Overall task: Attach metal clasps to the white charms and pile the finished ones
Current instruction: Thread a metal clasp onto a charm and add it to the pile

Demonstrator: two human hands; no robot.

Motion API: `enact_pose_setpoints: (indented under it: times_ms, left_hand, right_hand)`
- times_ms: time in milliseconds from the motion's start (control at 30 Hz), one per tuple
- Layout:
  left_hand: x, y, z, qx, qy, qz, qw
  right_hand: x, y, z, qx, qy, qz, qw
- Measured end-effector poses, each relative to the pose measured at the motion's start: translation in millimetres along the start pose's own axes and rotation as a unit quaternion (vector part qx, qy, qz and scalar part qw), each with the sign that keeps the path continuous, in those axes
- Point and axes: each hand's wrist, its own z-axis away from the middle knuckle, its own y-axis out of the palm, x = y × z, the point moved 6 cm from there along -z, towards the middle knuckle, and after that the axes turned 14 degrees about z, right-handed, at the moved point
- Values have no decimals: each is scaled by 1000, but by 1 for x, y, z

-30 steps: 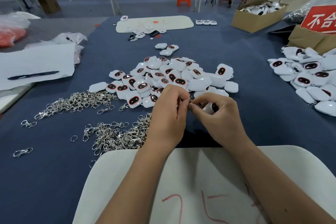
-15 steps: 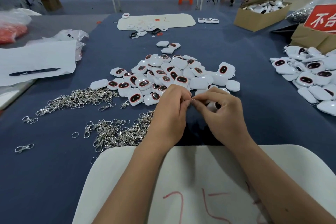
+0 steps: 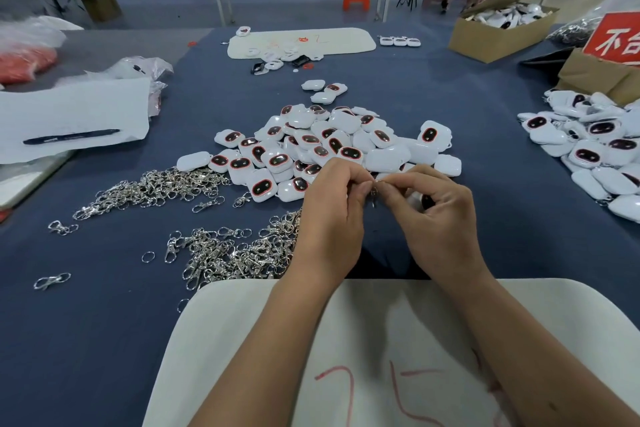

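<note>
Far left on the blue table (image 3: 104, 340) a pen (image 3: 71, 136) lies on white paper (image 3: 69, 114); moving right, loose metal clasps (image 3: 152, 189) spread in two heaps, the nearer heap (image 3: 235, 255) touching the left wrist side. Unfinished white charms (image 3: 311, 146) pile just beyond both hands. Left hand (image 3: 332, 218) has fingers curled, thumb and forefinger pinching a small clasp (image 3: 374, 191) at centre; right hand (image 3: 440, 218) meets it fingertip to fingertip, pinching the same clasp from the other side, with a white charm (image 3: 417, 199) mostly hidden under its palm, so the ring-to-charm join can't be made out. Clasp hangs roughly vertical between the two pinches, long axis pointing down toward the table. Probably mid-attachment, not closed yet. Finished pile (image 3: 588, 152) sits well apart to the far right, so the right hand is the nearer one for the drop; path there is bare blue cloth, open room. White board (image 3: 242, 340) lies under the forearms at the near edge. Cardboard box (image 3: 498, 35) far back right, out of the way
</note>
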Motion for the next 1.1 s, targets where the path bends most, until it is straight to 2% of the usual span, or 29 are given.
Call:
enact_pose_setpoints:
  times_ms: [133,267,333,767,1100]
  left_hand:
    - [1,-1,0,20,14,-39,999]
    - [4,2,3,53,5,-69,996]
    - [6,5,4,70,-4,-83,994]
    - [5,11,3,114,5,-114,987]
    - [5,14,6,128,4,-127,984]
  right_hand:
    - [-10,3,1,14,67,-38,997]
    - [-33,6,1,8,199,-145,969]
    - [-37,8,0,18,218,-175,960]
    - [-34,-2,0,-47,161,-65,984]
    - [-27,-2,1,-46,124,-14,991]
